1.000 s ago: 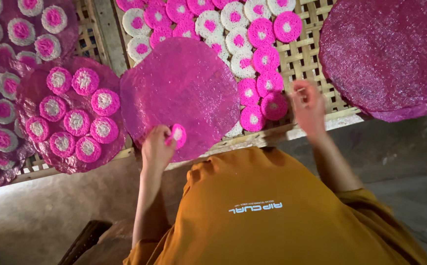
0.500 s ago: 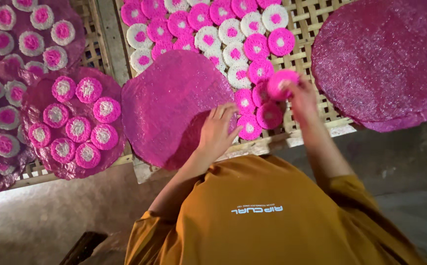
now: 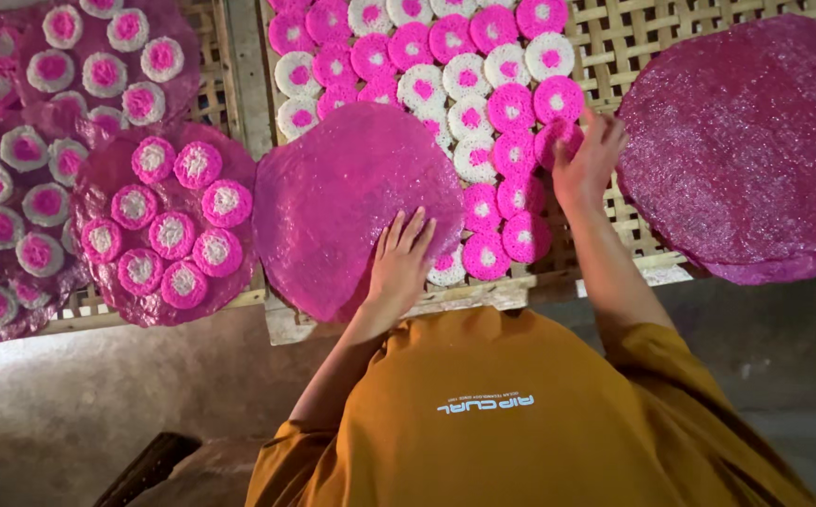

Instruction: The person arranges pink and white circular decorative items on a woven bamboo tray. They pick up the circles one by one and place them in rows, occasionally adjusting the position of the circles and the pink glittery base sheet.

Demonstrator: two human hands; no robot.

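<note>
Left hand [image 3: 400, 261] lies flat, open on big pink sheet [image 3: 351, 202]; right hand [image 3: 586, 160] pinches small disc [image 3: 556, 141].

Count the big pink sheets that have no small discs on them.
2. The brighter sheet lies at centre under the left hand; the darker sheet lies at the right, on the woven rack. More may be stacked beneath it.

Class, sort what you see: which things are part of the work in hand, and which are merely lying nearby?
In hand:
left hand flat on the bare round bright-pink sheet
right hand gripping a small pink disc
rows of small pink-and-white discs on the woven bamboo tray

Lying about:
dark magenta round sheet
disc-covered sheets, left
</note>
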